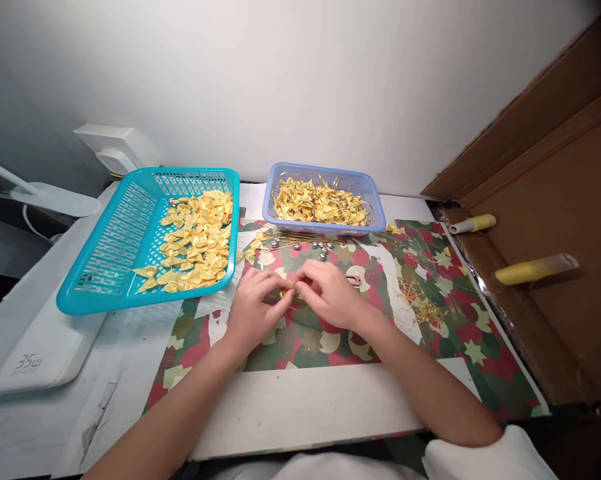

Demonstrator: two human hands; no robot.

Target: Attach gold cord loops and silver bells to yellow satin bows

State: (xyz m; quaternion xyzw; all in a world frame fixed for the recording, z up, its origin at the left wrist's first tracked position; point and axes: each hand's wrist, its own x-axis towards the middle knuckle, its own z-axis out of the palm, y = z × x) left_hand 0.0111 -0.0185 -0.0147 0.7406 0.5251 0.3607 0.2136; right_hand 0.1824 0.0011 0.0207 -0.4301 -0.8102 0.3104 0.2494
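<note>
My left hand [258,301] pinches a small gold ribbon bow [283,292] between thumb and fingertips, and most of the bow is hidden. My right hand [329,293] meets it fingertip to fingertip, closed in a pinch; what lies between those fingers is too small to make out. Just beyond the hands lie several silver bells [322,251] and a bundle of gold twist ties [300,237]. A pink-handled snipper [353,280] rests beside my right hand. Loose gold bows [251,255] lie past my left hand.
A teal basket [75,283] of gold bows stands at the left, partly over a white power bank [45,367]. Behind is a blue basket [380,217] of bows with gold ties. Gold clippings [427,310] lie at right, near cardboard [555,200] holding two yellow tubes [535,269].
</note>
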